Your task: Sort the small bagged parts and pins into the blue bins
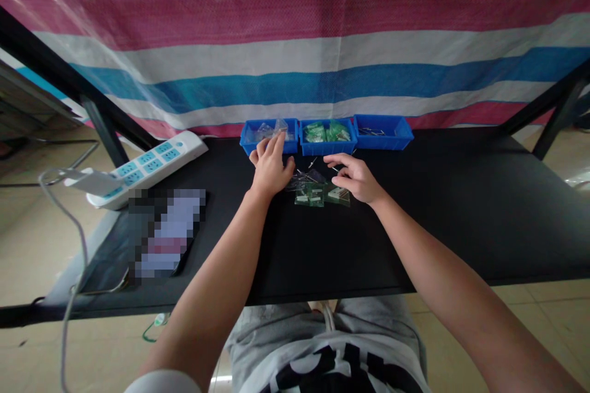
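Note:
My left hand (271,166) reaches to the left blue bin (249,146), fingers spread and thumb apart. Its fingertips are at a clear plastic bag (279,125) standing up among other clear bags there; a firm grip on it does not show. My right hand (357,178) hovers at the right of a small pile of thin metal pieces (302,178), thumb and forefinger apart. A thin metal bit (336,169) shows near these fingers; whether they touch it is unclear. Just below lie green-tinted bags (310,195) with small white pieces inside.
The middle blue bin (328,148) holds green-tinted bags, and the right blue bin (391,142) a few thin metal pieces. At left lie a white power strip (150,166) with a plugged-in cable and a blurred-out phone (170,233). A striped sheet (295,83) hangs behind the black table (322,258).

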{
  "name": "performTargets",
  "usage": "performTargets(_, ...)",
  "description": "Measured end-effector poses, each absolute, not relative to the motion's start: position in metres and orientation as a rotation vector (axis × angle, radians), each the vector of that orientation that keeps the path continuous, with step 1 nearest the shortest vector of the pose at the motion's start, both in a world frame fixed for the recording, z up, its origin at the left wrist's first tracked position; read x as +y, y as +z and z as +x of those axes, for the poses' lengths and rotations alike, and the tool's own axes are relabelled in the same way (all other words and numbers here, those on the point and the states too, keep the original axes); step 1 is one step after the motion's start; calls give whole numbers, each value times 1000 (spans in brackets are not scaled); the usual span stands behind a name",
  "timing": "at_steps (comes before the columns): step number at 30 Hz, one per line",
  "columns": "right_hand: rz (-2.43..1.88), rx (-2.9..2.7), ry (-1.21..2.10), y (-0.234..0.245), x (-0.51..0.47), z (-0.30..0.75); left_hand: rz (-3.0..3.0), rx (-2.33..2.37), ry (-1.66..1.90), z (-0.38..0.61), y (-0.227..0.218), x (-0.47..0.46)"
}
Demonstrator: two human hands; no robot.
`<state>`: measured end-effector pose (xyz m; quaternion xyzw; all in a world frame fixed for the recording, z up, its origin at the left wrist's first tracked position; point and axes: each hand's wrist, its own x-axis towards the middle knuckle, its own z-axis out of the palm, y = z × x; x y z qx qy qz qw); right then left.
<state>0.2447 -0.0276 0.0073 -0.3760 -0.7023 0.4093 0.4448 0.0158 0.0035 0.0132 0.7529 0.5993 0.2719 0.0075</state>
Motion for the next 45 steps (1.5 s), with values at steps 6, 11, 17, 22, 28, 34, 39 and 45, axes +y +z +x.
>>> performTargets(6, -929, -1910, 898, 12, -31, 244, 2211, 2120, 780, 16, 21, -2)
performTargets(11, -957, -1988, 788, 12, -32, 243, 2177, 2197, 678, 18, 20, -7)
performTargets(17, -1102, -1983, 603, 11, -28, 242, 2211, 2137, 809, 23, 17, -9)
performTargets(22, -1240, -1973, 465, 8, -23, 244, 2351, 1903, 901, 31, 16, -14)
performTargets(28, -1375, -1938, 325, 4, -17, 249, 2381, 1759, 812, 33, 11, -11)
performTargets(34, -1636, -1996, 212, -3, -15, 252, 2343, 1676, 763, 31, 2, -5)
performTargets(39, -1644, -2055, 174, -8, -12, 253, 2393, 1514, 701, 37, 4, -10)
performTargets(45, -1638, -2068, 250, -9, -11, 251, 2536, 1316, 520, 40, 5, -13)
